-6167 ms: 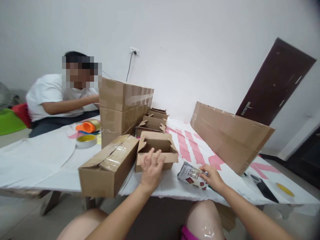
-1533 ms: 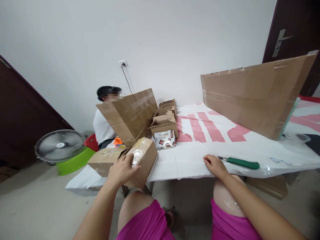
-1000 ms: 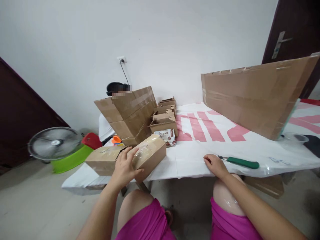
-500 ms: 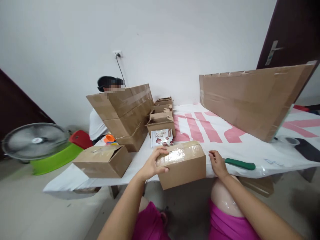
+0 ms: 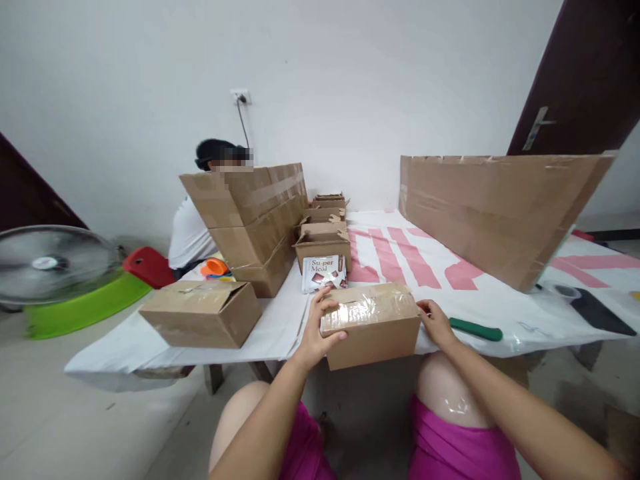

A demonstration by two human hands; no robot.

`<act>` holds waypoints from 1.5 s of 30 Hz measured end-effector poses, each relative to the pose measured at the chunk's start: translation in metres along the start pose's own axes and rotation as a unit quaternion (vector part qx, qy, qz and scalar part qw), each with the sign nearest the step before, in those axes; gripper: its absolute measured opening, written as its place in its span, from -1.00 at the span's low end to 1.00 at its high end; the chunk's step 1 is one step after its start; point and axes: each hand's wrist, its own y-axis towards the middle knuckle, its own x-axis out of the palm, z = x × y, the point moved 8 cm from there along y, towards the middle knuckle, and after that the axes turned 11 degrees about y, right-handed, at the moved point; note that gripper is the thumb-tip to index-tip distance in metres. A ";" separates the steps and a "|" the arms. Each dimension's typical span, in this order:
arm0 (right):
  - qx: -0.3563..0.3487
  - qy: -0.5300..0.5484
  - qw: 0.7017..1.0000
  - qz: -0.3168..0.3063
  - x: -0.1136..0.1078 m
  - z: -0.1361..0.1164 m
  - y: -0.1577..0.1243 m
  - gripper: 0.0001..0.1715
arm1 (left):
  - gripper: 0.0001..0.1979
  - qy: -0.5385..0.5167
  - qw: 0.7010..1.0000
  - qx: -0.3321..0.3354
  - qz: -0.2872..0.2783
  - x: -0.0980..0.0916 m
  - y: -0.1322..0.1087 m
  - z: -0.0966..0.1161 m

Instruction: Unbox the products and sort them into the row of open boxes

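Observation:
A small cardboard box (image 5: pixel 374 343) with shiny clear tape along its top lies at the table's front edge, slightly overhanging it. My left hand (image 5: pixel 320 330) grips its left end, fingers over the top and thumb along the front side. At the box's right end is my right hand (image 5: pixel 436 323), its fingers curled against the upper corner; the fingertips are partly hidden. Just behind the box, a white "Super Meal" packet (image 5: pixel 324 273) leans on an open carton (image 5: pixel 325 245). To the right of my right hand lies a green-handled tool (image 5: pixel 476 329).
Another closed box (image 5: pixel 200 313) sits on the left of the table. Stacked cartons (image 5: pixel 250 227) stand behind it, with a person (image 5: pixel 190 233) beyond. A big cardboard panel (image 5: pixel 500 207) rises at right. A fan (image 5: pixel 50 263) and red stool (image 5: pixel 150 267) are at far left.
My right hand has come in from beside the box to touch its right end. My left hand stays on the left end. The view has shifted slightly.

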 end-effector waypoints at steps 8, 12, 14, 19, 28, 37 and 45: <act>0.041 -0.132 0.987 -0.087 -0.069 0.017 0.012 -0.72 | -0.49 0.112 0.990 0.054 0.063 -0.013 -0.010 0.011; 0.065 -0.184 0.974 -0.115 -0.089 0.029 -0.003 -0.71 | -0.51 0.168 0.973 0.058 0.147 -0.028 -0.015 0.016; 0.063 -0.192 0.971 -0.128 -0.089 0.030 -0.009 -0.71 | -0.55 0.165 0.972 0.056 0.160 -0.030 -0.014 0.018; 0.028 -0.202 0.973 -0.107 -0.092 0.010 0.003 -0.67 | -0.62 0.120 0.982 0.073 0.128 -0.023 -0.010 0.022; -0.229 -0.119 0.952 -0.166 -0.061 -0.165 0.021 -0.56 | -0.62 0.141 0.975 0.108 0.134 -0.018 -0.010 0.020; -0.294 -0.316 0.820 -0.377 0.052 -0.273 -0.007 -0.53 | -0.57 0.123 0.970 0.122 0.169 -0.018 -0.015 0.018; -0.249 -0.357 0.807 -0.399 0.030 -0.263 -0.003 -0.61 | -0.63 0.137 0.971 0.124 0.152 -0.018 -0.015 0.021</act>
